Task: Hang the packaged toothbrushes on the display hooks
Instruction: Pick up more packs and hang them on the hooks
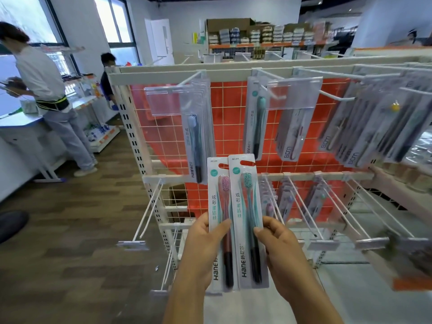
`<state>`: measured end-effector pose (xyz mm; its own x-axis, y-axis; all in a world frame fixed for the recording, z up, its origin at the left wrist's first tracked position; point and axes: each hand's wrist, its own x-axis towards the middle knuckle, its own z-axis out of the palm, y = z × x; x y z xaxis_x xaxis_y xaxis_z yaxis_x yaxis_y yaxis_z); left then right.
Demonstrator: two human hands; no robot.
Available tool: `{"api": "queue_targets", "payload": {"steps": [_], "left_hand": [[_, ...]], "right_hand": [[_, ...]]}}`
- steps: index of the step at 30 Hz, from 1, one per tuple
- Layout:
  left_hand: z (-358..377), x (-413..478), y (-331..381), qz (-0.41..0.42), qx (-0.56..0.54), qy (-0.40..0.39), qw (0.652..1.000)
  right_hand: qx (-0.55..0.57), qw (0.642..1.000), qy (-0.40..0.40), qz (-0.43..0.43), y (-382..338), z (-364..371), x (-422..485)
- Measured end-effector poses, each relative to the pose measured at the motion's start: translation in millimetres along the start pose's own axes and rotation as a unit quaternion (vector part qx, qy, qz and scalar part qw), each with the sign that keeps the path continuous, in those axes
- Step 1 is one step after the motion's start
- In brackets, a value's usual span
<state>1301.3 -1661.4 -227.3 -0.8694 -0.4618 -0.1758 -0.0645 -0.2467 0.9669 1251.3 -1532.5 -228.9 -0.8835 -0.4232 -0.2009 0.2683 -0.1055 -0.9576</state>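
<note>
Packaged toothbrushes, two in number, were recorded in the head view, held upright side by side in front of the display rack (229, 71) and below its upper row of hooks. They were noted as a pink-bristled pack (218, 206) and a teal-bristled pack (245, 206), the latter overlapping the right edge of the former. The pink-bristled pack was gripped low on its card by the left hand (201, 246), with the thumb laid across the front and the fingers hidden behind. The teal-bristled pack was pinched in like manner by the right hand (284, 251). Neither pack was found on a hook. The hang slot (246, 163) at the top of the teal-bristled pack was seen clear of both hands. Similar packs were seen hung on the upper left hook (189, 79) and the upper middle hook (272, 94), each hook fronted by a clear label plate (161, 101). The packs were judged light and thin, fairly stiff along their length but liable to bend across the card, with a smooth blister likely to slip under a loose pinch. A hold on the lower card, as found, was considered sound, since the slot is left free for threading. One pack at a time was judged easier to align, the label plates being a probable snag.
</note>
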Motion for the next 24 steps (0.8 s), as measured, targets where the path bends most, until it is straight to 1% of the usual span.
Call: {"api": "queue_targets", "payload": {"steps": [6,10,20,24], "left_hand": [[-6,5,-2,0.002,-0.004,0.019,1.000],[-4,9,1,0.010,-0.006,0.018,1.000],[10,21,8,0.024,0.000,-0.009,1.000],[18,26,10,0.031,-0.001,-0.030,0.999]], "right_hand": [[0.000,1.000,0.000,0.017,2,6,4],[0.009,1.000,0.010,0.011,-1,7,8],[0.031,0.999,0.024,-0.012,-13,-4,15],[0.049,0.998,0.031,-0.034,-18,-9,20]]}}
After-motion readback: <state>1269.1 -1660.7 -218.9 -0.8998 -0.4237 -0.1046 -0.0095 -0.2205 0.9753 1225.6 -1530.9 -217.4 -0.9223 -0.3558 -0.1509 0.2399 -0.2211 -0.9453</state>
